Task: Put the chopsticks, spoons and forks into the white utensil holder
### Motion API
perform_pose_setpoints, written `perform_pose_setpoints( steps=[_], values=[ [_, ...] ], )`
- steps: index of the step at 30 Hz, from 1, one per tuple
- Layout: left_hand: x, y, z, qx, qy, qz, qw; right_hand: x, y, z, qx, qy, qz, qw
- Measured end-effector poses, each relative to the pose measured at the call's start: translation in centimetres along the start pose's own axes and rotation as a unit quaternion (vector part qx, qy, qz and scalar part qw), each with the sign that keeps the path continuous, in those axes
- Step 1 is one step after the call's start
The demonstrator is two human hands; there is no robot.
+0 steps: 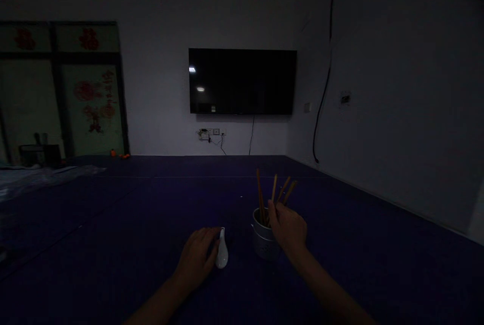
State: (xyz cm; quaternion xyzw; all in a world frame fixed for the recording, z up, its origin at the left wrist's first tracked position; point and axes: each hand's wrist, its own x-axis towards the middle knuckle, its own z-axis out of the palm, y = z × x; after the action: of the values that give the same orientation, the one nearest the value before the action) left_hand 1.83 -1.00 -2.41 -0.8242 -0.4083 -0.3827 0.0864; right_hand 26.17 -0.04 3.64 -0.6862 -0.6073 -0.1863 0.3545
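A white soup spoon point(222, 256) has its bowl toward me and its handle pointing away. My left hand point(196, 254) is closed at the spoon's left side, with the thumb and forefinger against the handle; whether the spoon is lifted or lies on the surface I cannot tell. To the right stands a small grey bucket point(264, 242) with several wooden chopsticks point(260, 196) leaning in it. My right hand point(289, 226) is over the bucket's right rim, its fingers closed round some of the chopsticks. Their lower ends are hidden by the hand and the bucket.
A dark blue surface point(170, 199) stretches to the far wall. Crumpled clear plastic point(49, 178) lies at the left, with small orange things point(124, 156) farther back. A television point(242, 82) hangs above sockets point(212, 132). A black cable point(328, 77) runs down the right wall.
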Motion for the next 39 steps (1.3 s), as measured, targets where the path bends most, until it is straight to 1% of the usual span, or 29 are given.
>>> perform_pose_setpoints(
  steps=[5, 12, 15, 17, 20, 22, 24, 25, 28, 29, 30, 31, 32, 33, 34, 35, 37, 39],
  values=[
    [0.0, 0.1, 0.0, -0.002, -0.015, -0.018, 1.000, 0.1, -0.4, -0.6, -0.039, -0.040, 0.024, 0.998],
    [-0.1, 0.1, -0.3, -0.012, -0.048, -0.029, 0.998, 0.4, -0.9, -1.3, -0.049, -0.099, 0.029, 0.994],
    [0.0, 0.1, -0.3, -0.015, -0.056, -0.040, 0.998, 0.5, -1.0, -1.6, -0.048, -0.103, 0.035, 0.993],
    [0.0, 0.1, -0.4, -0.015, -0.058, -0.046, 0.997, 0.4, -1.1, -1.7, -0.046, -0.094, 0.040, 0.994],
    [-0.1, 0.2, -0.4, -0.011, -0.065, -0.050, 0.997, 0.2, -1.1, -1.7, -0.037, -0.057, 0.047, 0.997],
    [-0.1, 0.2, -0.3, -0.008, -0.070, -0.052, 0.996, 0.0, -0.9, -1.6, -0.012, -0.005, 0.052, 0.999],
    [-0.1, 0.1, -0.2, -0.006, -0.074, -0.053, 0.996, -0.1, -0.5, -1.3, 0.044, 0.073, 0.054, 0.995],
    [-0.1, 0.1, -0.2, -0.005, -0.075, -0.052, 0.996, -0.2, -0.2, -1.2, 0.079, 0.118, 0.054, 0.988],
    [0.1, 0.1, -0.1, -0.003, -0.083, -0.052, 0.995, -0.2, 0.6, -0.8, 0.165, 0.239, 0.046, 0.956],
    [0.1, 0.2, -0.1, -0.003, -0.085, -0.053, 0.995, -0.3, 0.8, -0.8, 0.184, 0.273, 0.030, 0.944],
    [0.1, 0.3, -0.2, -0.003, -0.085, -0.057, 0.995, -0.4, 0.8, -0.8, 0.197, 0.303, -0.003, 0.933],
    [0.1, 0.3, -0.2, -0.002, -0.087, -0.062, 0.994, -0.6, 0.7, -0.9, 0.205, 0.328, -0.058, 0.920],
    [0.2, 0.4, -0.2, -0.001, -0.090, -0.068, 0.994, -0.9, 0.4, -1.0, 0.208, 0.344, -0.126, 0.907],
    [0.2, 0.4, -0.2, 0.001, -0.095, -0.073, 0.993, -1.3, -0.1, -1.1, 0.204, 0.348, -0.213, 0.890],
    [0.2, 0.4, -0.2, 0.002, -0.103, -0.077, 0.992, -2.0, -0.8, -1.2, 0.196, 0.337, -0.297, 0.871],
    [0.2, 0.4, -0.2, 0.006, -0.111, -0.079, 0.991, -2.7, -1.6, -1.1, 0.191, 0.307, -0.356, 0.862],
    [0.2, 0.3, -0.1, 0.019, -0.127, -0.086, 0.988, -4.5, -3.5, -0.6, 0.186, 0.250, -0.428, 0.848],
    [0.2, 0.2, 0.0, 0.039, -0.142, -0.108, 0.983, -6.3, -5.2, 0.3, 0.178, 0.183, -0.475, 0.842]
  ],
)
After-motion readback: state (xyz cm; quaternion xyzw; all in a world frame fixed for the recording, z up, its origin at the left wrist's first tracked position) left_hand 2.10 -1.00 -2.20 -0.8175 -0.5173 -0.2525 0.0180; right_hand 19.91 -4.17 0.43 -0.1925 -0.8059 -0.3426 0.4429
